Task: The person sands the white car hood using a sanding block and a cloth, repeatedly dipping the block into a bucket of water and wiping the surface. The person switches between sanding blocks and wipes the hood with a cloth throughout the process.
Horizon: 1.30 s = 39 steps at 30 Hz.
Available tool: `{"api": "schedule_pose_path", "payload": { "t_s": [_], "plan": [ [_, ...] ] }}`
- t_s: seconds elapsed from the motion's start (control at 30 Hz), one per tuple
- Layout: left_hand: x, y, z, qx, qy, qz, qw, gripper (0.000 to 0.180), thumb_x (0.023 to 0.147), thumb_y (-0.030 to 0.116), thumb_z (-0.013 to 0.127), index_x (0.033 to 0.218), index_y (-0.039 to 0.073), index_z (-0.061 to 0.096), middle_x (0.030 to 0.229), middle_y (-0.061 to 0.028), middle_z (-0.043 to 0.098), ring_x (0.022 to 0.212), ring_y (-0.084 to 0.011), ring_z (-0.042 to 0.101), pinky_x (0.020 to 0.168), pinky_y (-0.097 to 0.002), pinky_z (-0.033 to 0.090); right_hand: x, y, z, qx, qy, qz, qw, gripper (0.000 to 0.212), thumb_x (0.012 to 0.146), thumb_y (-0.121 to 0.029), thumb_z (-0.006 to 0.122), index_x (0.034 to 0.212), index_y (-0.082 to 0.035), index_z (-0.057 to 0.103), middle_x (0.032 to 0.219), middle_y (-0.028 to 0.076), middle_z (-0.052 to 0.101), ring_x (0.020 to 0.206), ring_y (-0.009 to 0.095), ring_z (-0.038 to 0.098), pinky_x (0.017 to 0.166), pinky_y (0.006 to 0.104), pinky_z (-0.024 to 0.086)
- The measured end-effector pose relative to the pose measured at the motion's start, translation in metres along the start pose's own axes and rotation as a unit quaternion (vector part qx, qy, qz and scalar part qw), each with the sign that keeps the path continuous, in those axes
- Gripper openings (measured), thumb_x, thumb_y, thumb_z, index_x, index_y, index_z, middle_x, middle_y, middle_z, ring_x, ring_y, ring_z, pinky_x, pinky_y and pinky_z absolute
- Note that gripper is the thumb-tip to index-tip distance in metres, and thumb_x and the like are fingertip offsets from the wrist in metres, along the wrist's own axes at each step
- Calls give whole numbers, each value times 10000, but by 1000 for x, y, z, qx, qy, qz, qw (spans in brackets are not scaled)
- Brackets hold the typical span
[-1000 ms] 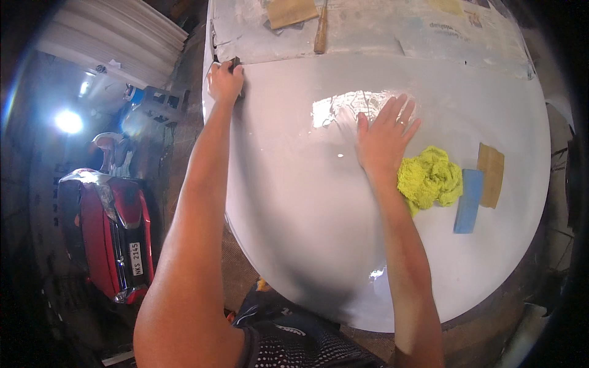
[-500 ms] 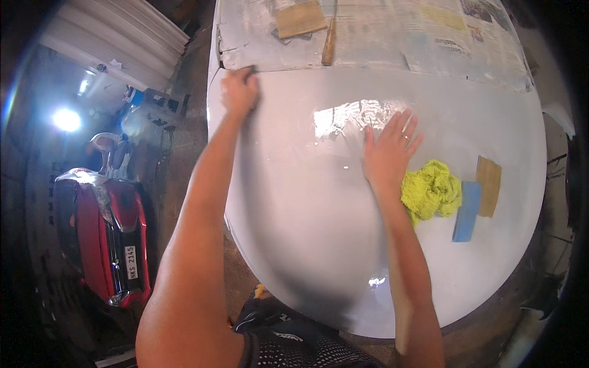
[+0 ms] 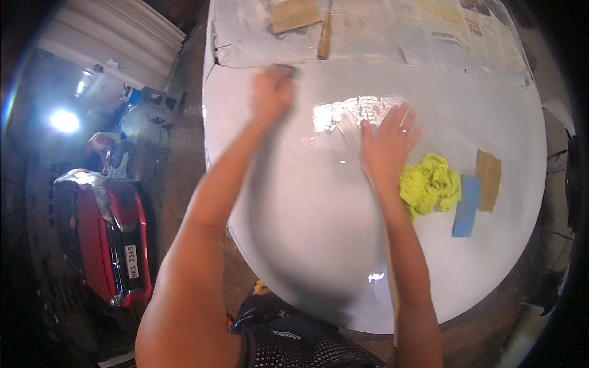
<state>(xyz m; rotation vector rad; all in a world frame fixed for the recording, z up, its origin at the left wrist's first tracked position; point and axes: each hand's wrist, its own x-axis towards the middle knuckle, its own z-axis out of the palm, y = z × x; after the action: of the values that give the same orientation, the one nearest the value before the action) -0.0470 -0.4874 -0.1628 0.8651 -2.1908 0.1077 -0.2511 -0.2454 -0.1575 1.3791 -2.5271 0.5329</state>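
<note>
A broad white car panel [image 3: 319,202] with a rounded near edge lies before me, its surface shiny and wet in the upper middle. My left hand [image 3: 272,95], smeared by motion, is closed at the panel's far left. A small dark pad [image 3: 285,70] shows at its fingertips; its exact kind is unclear. Flat on the panel, fingers spread, rests my right hand [image 3: 388,144] with a ring on one finger. Just beside that wrist sits a crumpled yellow-green cloth [image 3: 431,185]. A blue flat block [image 3: 467,207] and a tan flat block [image 3: 489,181] lie to its right.
Past the panel, newspaper [image 3: 392,37] covers the surface. A wooden-handled tool [image 3: 324,40] and another tan piece [image 3: 296,15] lie on it. At left, a red car [image 3: 113,239] stands on the floor, a person [image 3: 109,150] bending over it. A bright lamp [image 3: 64,121] shines there.
My left hand has moved right along the panel's far side with the dark pad. The right hand stays flat in nearly the same place.
</note>
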Motion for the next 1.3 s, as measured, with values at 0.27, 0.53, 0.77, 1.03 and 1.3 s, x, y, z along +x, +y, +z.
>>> {"api": "schedule_pose_path", "payload": {
  "t_s": [0.27, 0.53, 0.77, 1.03, 1.3],
  "plan": [
    [-1, 17, -1, -15, -20, -9, 1000, 342, 881, 226, 668, 1189, 91, 732, 1291, -198, 652, 1214, -388, 585, 1079, -537, 433, 0, 3, 9, 18, 11, 7, 1000, 808, 1032, -481, 489, 1551, 113, 314, 1675, 262, 207, 1582, 397, 94, 1261, 589, 46],
    [-5, -4, -15, 1, -43, -48, 998, 306, 904, 260, 649, 1140, 91, 746, 1145, -176, 670, 1127, -360, 593, 979, -543, 482, 3, 9, 10, -2, 23, 6, 1000, 796, 1040, -466, 477, 1551, 118, 306, 1673, 273, 201, 1576, 408, 104, 1261, 590, 44],
    [-3, -45, 0, 5, -21, -104, 994, 340, 876, 309, 714, 1150, 115, 765, 1095, -178, 679, 1117, -376, 599, 1014, -507, 459, 3, 7, 7, -8, -7, 12, 1000, 777, 1048, -456, 453, 1553, 117, 306, 1678, 272, 189, 1575, 409, 115, 1261, 590, 48],
    [-7, -26, -31, 43, -70, -56, 995, 318, 899, 305, 709, 1147, 114, 762, 1103, -143, 666, 1056, -361, 611, 974, -462, 488, 5, 9, 4, -4, -10, 11, 1000, 781, 1050, -459, 454, 1557, 115, 298, 1683, 265, 178, 1584, 397, 86, 1263, 585, 33],
    [-6, -78, -50, 48, -101, -123, 986, 335, 896, 316, 715, 1176, 137, 760, 1121, -146, 665, 1131, -350, 593, 1010, -471, 466, 2, 1, 3, -12, -10, 8, 1000, 773, 1056, -452, 444, 1559, 114, 293, 1691, 263, 151, 1586, 393, 78, 1264, 578, 34]
  ]
}}
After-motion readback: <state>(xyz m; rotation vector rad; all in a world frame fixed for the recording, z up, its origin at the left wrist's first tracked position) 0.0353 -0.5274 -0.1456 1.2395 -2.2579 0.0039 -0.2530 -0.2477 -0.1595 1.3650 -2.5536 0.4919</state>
